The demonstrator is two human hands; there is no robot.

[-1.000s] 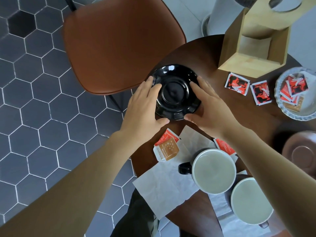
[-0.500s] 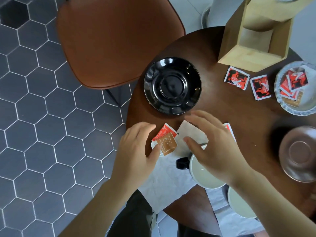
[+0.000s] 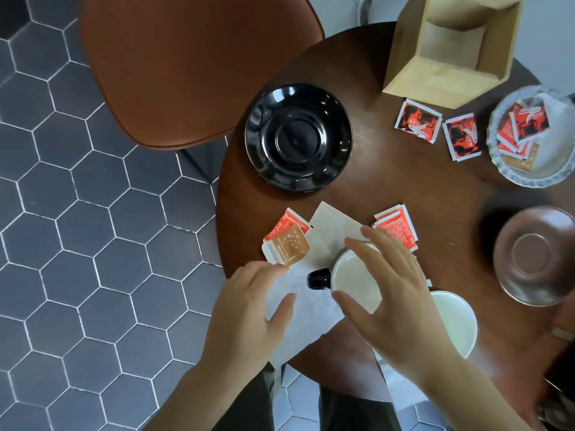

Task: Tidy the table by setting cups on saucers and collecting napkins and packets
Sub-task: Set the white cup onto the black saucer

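A black saucer (image 3: 298, 136) lies bare near the table's left edge. Below it a black-handled cup (image 3: 351, 275) with a pale inside stands on a white napkin (image 3: 329, 228). My right hand (image 3: 389, 290) hovers spread over that cup, fingers curved round its rim, not clearly gripping. My left hand (image 3: 252, 309) rests open on the napkin's left part, next to an orange and brown packet pair (image 3: 284, 242). A second white cup (image 3: 454, 318) stands at the right of my right hand. More red packets (image 3: 395, 227) lie just beyond the cup.
A brown saucer (image 3: 535, 255) sits at the right edge. A glass dish (image 3: 529, 138) holds several packets, two red-black packets (image 3: 418, 119) beside it. A wooden napkin box (image 3: 451, 48) stands at the back. A brown chair (image 3: 193, 66) adjoins the round table (image 3: 404, 181).
Both hands left the black saucer and drew back toward me. The right hand came over the black-handled cup, the left onto the napkin.
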